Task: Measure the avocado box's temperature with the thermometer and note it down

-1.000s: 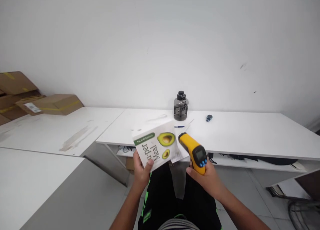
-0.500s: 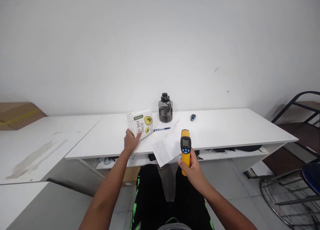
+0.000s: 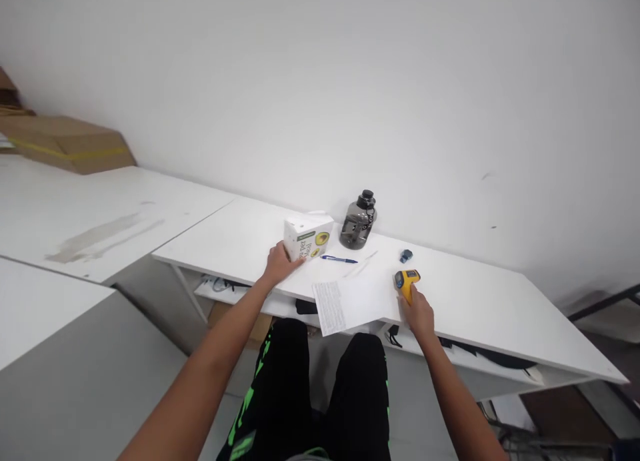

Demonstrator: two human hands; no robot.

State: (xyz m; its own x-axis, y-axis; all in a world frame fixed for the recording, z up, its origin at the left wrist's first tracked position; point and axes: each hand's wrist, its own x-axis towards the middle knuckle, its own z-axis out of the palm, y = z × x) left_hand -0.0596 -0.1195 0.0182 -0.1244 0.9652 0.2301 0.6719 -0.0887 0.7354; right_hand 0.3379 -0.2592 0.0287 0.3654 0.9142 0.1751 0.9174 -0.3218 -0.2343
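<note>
A white carton with avocado pictures (image 3: 309,237) stands on the white desk (image 3: 470,301). My left hand (image 3: 277,266) rests against its near left side, fingers touching it. My right hand (image 3: 416,309) is closed around the handle of a yellow infrared thermometer (image 3: 406,281), which lies on the desk to the right of a printed paper sheet (image 3: 350,299). The sheet hangs slightly over the desk's front edge.
A dark water bottle (image 3: 358,220) stands by the wall behind the carton. A blue pen (image 3: 339,259) and a small dark blue object (image 3: 405,255) lie nearby. Cardboard boxes (image 3: 65,141) sit at the far left on another white table (image 3: 100,214). My legs are under the desk.
The carton went from held in the air to standing on the desk. My right hand lowered the thermometer from upright in front of me onto the desk. The view tilted.
</note>
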